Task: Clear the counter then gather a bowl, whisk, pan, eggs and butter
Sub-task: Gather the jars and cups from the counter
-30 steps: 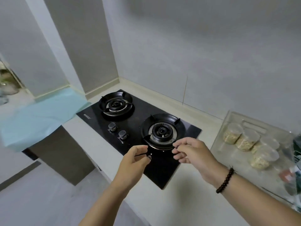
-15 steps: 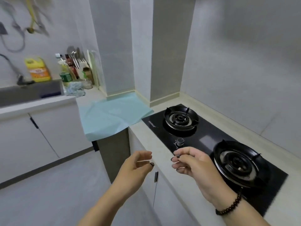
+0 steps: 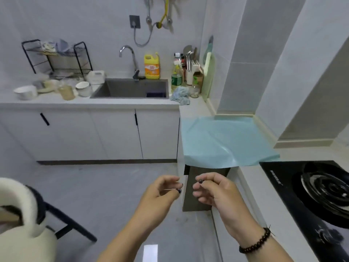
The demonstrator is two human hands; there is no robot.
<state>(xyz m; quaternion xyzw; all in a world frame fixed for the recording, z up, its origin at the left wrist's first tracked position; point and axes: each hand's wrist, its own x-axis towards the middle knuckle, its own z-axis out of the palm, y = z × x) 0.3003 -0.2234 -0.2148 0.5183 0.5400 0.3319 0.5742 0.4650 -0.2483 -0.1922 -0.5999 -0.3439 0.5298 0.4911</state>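
Two hands at lower centre, apart: left hand [image 3: 162, 191] and right hand [image 3: 213, 191], fingers loosely curled, holding nothing. Bowls [image 3: 25, 92] sit upper left beside sink [image 3: 130, 88].

hands: 2, left hand [image 3: 162, 193] and right hand [image 3: 215, 191], both low centre, in front of the sink
bracelet: 1, beaded bracelet [image 3: 256, 241] on the right wrist
sink: 1, dark sink [image 3: 132, 89] set in the desk
tap: 1, tap [image 3: 130, 59] behind the sink
detergent jug: 1, yellow jug [image 3: 152, 66] behind the sink, right of the tap
bowls: 2 clear, white bowl [image 3: 25, 92] and second bowl [image 3: 84, 88], left of the sink; more crockery there, count unclear
rack: 1, black wire rack [image 3: 56, 57] left of the sink
cloth: 1, blue cloth [image 3: 180, 95] right of the sink
mat: 1, light blue mat [image 3: 224, 140] right of the sink
burners: 1 in full view, burner [image 3: 324, 191] far right of the sink
cabinet handles: 2, below the sink
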